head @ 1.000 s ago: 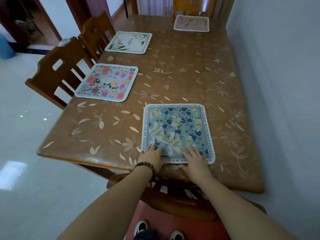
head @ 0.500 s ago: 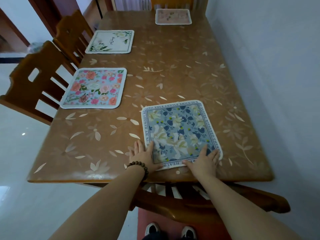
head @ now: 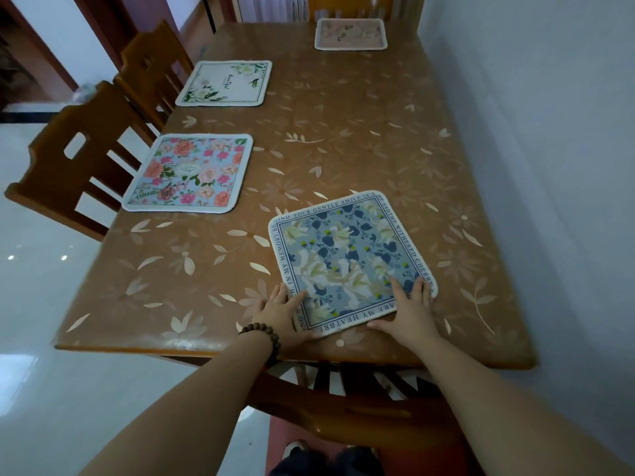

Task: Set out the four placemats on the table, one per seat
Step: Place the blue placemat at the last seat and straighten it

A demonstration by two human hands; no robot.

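Note:
A blue-grey floral placemat with a lettered border lies near the table's front edge, turned slightly askew. My left hand rests flat at its near left corner, thumb under or along the edge. My right hand lies flat on its near right corner, fingers spread. A pink-flowered placemat lies at the left edge, a white placemat with green leaves beyond it, and a pale pink placemat at the far end.
The wooden table carries a leaf-patterned cover and stands against a white wall on the right. Two wooden chairs stand on its left side, one chair is right in front of me, another at the far end.
The blue-grey placemat has rotated a little, its near right corner now further from me. My hands slid outward to its two near corners. My view shifted.

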